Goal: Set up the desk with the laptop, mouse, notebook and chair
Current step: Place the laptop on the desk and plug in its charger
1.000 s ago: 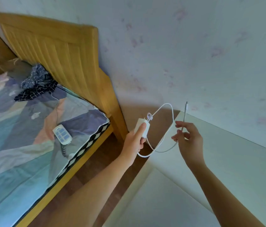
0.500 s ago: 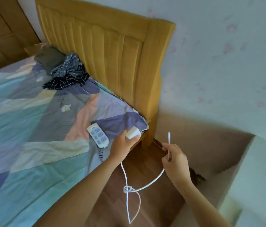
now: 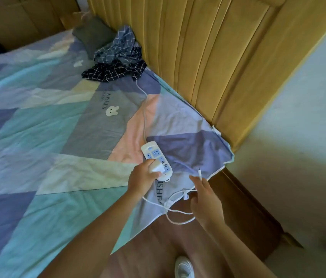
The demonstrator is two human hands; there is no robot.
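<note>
The head view looks down at a white charger block (image 3: pixel 157 168) gripped in the left hand (image 3: pixel 142 178), held right over the near sockets of a white power strip (image 3: pixel 156 160) that lies on the bed (image 3: pixel 38 137). The block touches or nearly touches the strip; whether its prongs are seated cannot be told. The judgement is that the person is plugging in the laptop's charger, a side step toward setting up the desk. From the block a thin white cable (image 3: pixel 178 213) runs toward six o'clock, loops off the mattress edge and climbs to the right hand (image 3: pixel 204 199) at about four o'clock from the strip. That hand pinches the cable just below its small plug tip (image 3: pixel 199 171), which points up toward twelve o'clock, probably to keep the free end off the floor and ready for the laptop. The strip's own cord (image 3: pixel 144 109) leads away toward eleven o'clock, under a heap of dark checked clothes (image 3: pixel 116 65) by the yellow headboard (image 3: pixel 208 57). A grey pillow (image 3: pixel 93 36) lies beyond the clothes. At six o'clock, on the wooden floor (image 3: pixel 158 247), a white shoe (image 3: pixel 184 267) shows. The laptop, mouse, notebook and chair are all out of view; only a pale surface (image 3: pixel 308 265) at four o'clock may be the desk, and that is uncertain.
</note>
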